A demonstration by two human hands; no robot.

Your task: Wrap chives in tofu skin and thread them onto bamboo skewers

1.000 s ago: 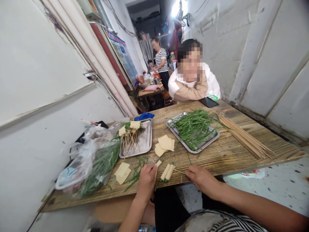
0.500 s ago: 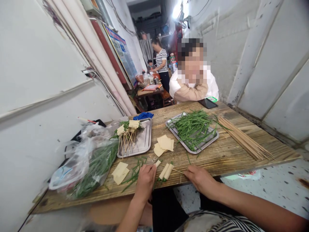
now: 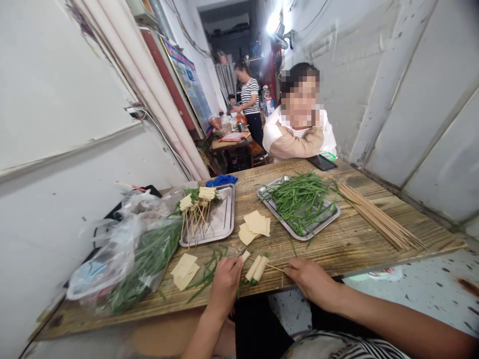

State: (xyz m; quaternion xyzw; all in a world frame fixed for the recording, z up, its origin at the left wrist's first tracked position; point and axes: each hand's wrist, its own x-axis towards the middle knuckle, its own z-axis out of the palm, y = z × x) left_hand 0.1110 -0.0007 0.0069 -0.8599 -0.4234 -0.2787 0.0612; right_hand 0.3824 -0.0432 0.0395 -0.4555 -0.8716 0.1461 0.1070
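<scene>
this side of the greens tray, the right hand pinches a skewer meeting two rolls; the left hand, curled, grips a third roll, mostly hidden. left of that tray: another tray of loaded skewers, a cloudy bag.

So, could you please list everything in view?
Table: one, brown, centre
Left tray: one, silver, on table
Right tray: one, silver, on table
Green stalks: many, green, mostly right tray
Filled skewers: several, cream and tan, left tray
Sheets: two piles, cream, mid-table and left
Rolls: three, cream, table's near edge
Spare sticks: one bundle, tan, table's right
Bagged greens: uncounted, green, table's left
Cloth: one, blue, behind left tray
Phone: one, black, far edge
Jacketed person: one, white-tan, far edge
Background people: two, one black-white striped, beyond
Left hand: one, bare, at a roll
Right hand: one, bare, holding a stick
</scene>
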